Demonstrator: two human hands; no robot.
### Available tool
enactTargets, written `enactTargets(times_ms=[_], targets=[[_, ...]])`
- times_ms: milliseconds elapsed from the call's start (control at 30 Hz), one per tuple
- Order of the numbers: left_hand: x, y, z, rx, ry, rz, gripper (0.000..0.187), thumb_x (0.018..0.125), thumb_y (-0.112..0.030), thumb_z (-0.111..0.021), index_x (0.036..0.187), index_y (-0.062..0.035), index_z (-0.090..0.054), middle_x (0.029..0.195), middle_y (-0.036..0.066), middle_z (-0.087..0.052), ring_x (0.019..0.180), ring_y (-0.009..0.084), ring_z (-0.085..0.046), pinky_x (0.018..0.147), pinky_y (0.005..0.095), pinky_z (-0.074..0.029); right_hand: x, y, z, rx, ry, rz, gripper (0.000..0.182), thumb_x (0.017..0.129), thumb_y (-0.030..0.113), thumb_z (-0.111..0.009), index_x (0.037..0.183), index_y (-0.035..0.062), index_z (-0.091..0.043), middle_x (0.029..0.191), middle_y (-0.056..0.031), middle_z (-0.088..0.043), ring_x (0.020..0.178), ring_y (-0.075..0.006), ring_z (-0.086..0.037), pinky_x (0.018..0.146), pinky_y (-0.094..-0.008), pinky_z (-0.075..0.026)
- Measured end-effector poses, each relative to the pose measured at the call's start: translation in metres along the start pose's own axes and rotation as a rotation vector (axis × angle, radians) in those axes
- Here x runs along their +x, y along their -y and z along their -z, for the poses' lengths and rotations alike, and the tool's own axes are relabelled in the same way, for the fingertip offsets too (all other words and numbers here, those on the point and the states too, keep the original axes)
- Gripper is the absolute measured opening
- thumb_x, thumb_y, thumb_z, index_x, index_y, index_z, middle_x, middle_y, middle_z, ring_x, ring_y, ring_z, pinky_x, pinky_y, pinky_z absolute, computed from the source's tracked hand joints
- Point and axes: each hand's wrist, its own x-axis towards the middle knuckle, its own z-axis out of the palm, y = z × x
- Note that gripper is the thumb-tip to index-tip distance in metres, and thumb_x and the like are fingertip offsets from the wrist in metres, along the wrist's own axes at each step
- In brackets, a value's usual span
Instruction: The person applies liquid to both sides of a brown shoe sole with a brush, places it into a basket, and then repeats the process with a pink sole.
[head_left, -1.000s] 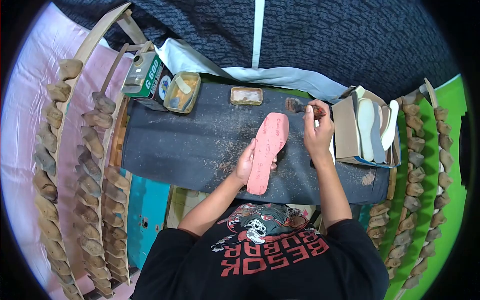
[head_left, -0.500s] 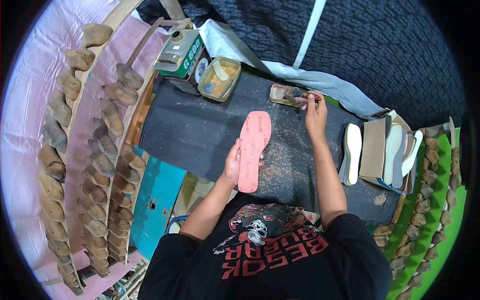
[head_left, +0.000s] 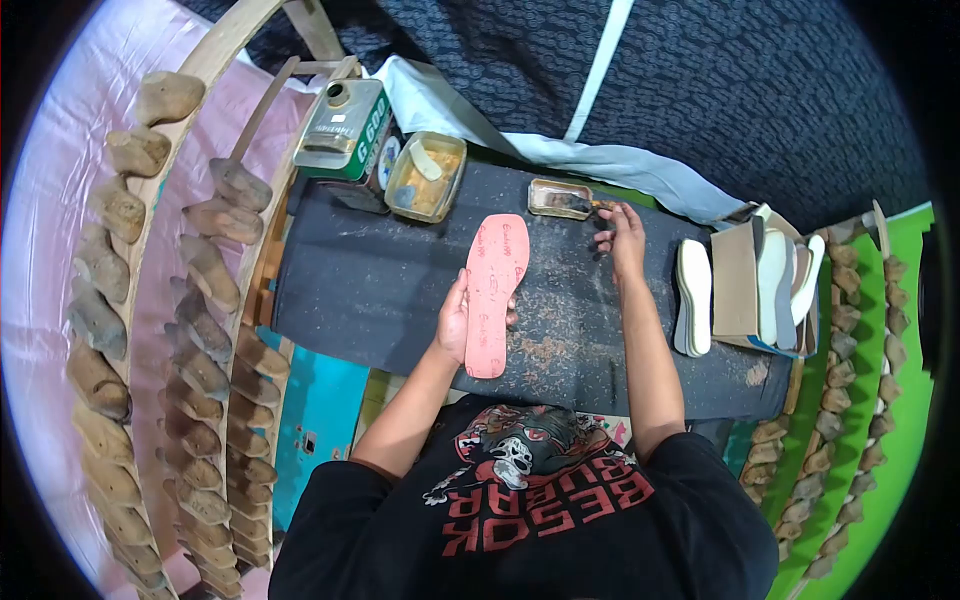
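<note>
My left hand (head_left: 454, 322) is closed around the lower left side of a pink insole-shaped sheet (head_left: 494, 290) with handwriting on it, its fingertips showing at the right edge. The sheet is upright in view, wide end away from me. At the right, my right hand (head_left: 624, 243) has its fingers apart, just beside the handle of a dark brush (head_left: 578, 201). That brush rests in a small rectangular tray (head_left: 545, 189), its handle over the right rim. Nothing can be seen held in the right hand.
A green and white can (head_left: 345, 135) and a tub of yellowish paste (head_left: 438, 182) stand back left on the dark table (head_left: 350, 270). Pale insoles (head_left: 694, 290) lie right, beside a cardboard box (head_left: 735, 285) of insoles. Shoe lasts (head_left: 105, 385) line racks on both sides.
My right hand has opened and let go of the brush, which now lies lower in the tray. The view has shifted slightly; my left hand still holds the pink sheet.
</note>
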Motion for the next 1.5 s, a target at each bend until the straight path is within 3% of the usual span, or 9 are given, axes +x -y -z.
enactTargets(times_ms=[200,333,400,500,633,800,1167,1433,1500], targets=[[0.026,0.017,-0.006,0.027,0.061,0.153,0.058,0.105,-0.054,-0.037,0.137,-0.0098,-0.056,0.116,0.01,-0.067,0.094,0.0242,-0.062,0.077,0.0404,-0.052,-0.035,0.011,0.017,-0.102,-0.082,0.114,0.065,0.102,0.029,-0.057,0.153,0.0015,-0.027,0.131,-0.0147,-0.063,0.068,-0.0133,-0.064,0.058,-0.0251,-0.05],[0.036,0.044,-0.013,0.159,0.071,0.333,0.063,0.105,-0.058,-0.035,0.136,-0.0066,-0.056,0.114,0.013,-0.068,0.091,0.0272,-0.068,0.075,0.0403,-0.057,-0.093,0.039,0.025,-0.004,0.098,0.06,0.065,0.106,0.051,-0.044,0.15,0.0032,-0.036,0.125,-0.016,-0.065,0.082,-0.017,-0.069,0.069,-0.0294,-0.057],[0.039,0.059,-0.014,0.156,0.179,0.443,0.065,0.104,-0.059,-0.035,0.136,-0.006,-0.056,0.113,0.014,-0.069,0.089,0.0275,-0.069,0.074,0.0395,-0.057,-0.118,0.054,0.029,0.373,0.354,-0.137,0.08,0.103,0.068,-0.03,0.146,0.0024,-0.044,0.122,-0.0171,-0.067,0.099,-0.0225,-0.07,0.086,-0.0366,-0.058],[0.038,0.079,-0.023,0.225,0.225,0.581,0.067,0.104,-0.061,-0.036,0.134,-0.0049,-0.056,0.105,0.016,-0.07,0.084,0.0274,-0.07,0.072,0.0389,-0.057,-0.138,0.062,0.059,0.294,0.496,-0.093,0.094,0.097,0.078,-0.022,0.142,0.0005,-0.048,0.126,-0.021,-0.065,0.112,-0.0265,-0.066,0.101,-0.0421,-0.052],[0.041,0.096,-0.026,0.181,0.181,0.748,0.07,0.103,-0.063,-0.037,0.133,-0.0043,-0.057,0.099,0.018,-0.071,0.081,0.0279,-0.07,0.072,0.0405,-0.058,-0.153,0.063,0.092,0.263,0.499,-0.12,0.093,0.097,0.077,-0.026,0.139,-0.0019,-0.051,0.121,-0.0196,-0.067,0.113,-0.0254,-0.066,0.099,-0.0407,-0.053],[0.052,0.112,-0.033,0.306,0.245,0.862,0.071,0.103,-0.064,-0.036,0.137,-0.0045,-0.055,0.11,0.017,-0.069,0.087,0.03,-0.071,0.073,0.0433,-0.059,-0.155,0.047,0.123,0.22,0.399,-0.141,0.079,0.1,0.071,-0.033,0.114,-0.0007,-0.062,0.116,-0.0188,-0.069,0.108,-0.0261,-0.068,0.096,-0.0402,-0.054],[0.059,0.119,-0.065,0.226,0.17,0.57,0.076,0.102,-0.063,-0.03,0.15,-0.0048,-0.035,0.125,0.02,-0.063,0.085,0.0322,-0.071,0.068,0.0406,-0.062,-0.092,0.042,0.2,0.423,0.281,-0.056,0.069,0.105,0.061,-0.032,0.114,-0.0004,-0.062,0.118,-0.0192,-0.069,0.11,-0.0269,-0.067,0.099,-0.0406,-0.053],[0.029,0.162,-0.029,0.604,-0.524,0.167,0.064,0.106,-0.057,-0.024,0.131,-0.0049,-0.052,0.112,0.013,-0.067,0.076,0.0216,-0.066,0.064,0.0332,-0.054,-0.072,0.005,0.199,0.14,0.509,-0.292,0.055,0.108,0.049,-0.039,0.124,0.0015,-0.061,0.118,-0.0162,-0.067,0.113,-0.023,-0.064,0.101,-0.0379,-0.05],[0.011,0.173,-0.028,0.562,-0.74,0.013,0.059,0.107,-0.054,-0.025,0.127,-0.0064,-0.054,0.104,0.011,-0.068,0.069,0.0208,-0.062,0.064,0.0329,-0.052,-0.075,0.001,0.188,-0.057,0.61,-0.309,0.054,0.107,0.048,-0.04,0.126,0.0019,-0.061,0.115,-0.0138,-0.066,0.103,-0.019,-0.067,0.089,-0.0335,-0.055]])
